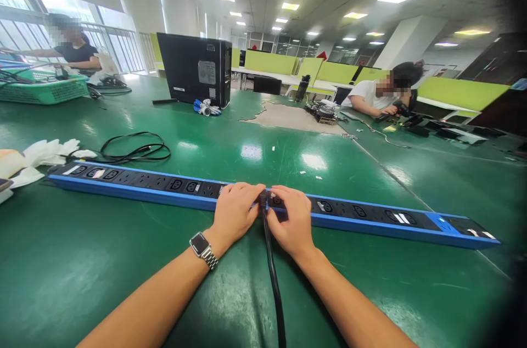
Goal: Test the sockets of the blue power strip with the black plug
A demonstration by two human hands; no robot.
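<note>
A long blue-and-black power strip (148, 197) lies across the green table, its sockets facing up. Near its middle, a black power plug (263, 201) sits at the sockets, and its thick cord (272, 271) runs down toward me. My left hand (236, 208), with a watch on the wrist, is closed against the plug's left side, its fingers resting over the strip. From the right side, my right hand (292, 216) closes thumb and index finger at the plug. How deep the plug sits in its socket is hidden by my fingers.
A thin black cable (135, 156) lies coiled behind the strip, with white gloves (51, 153) at the left. Farther back are a black computer case (191, 71), blue-and-white gloves (207, 107) and a green basket (49, 91). Two people work at the far left and right.
</note>
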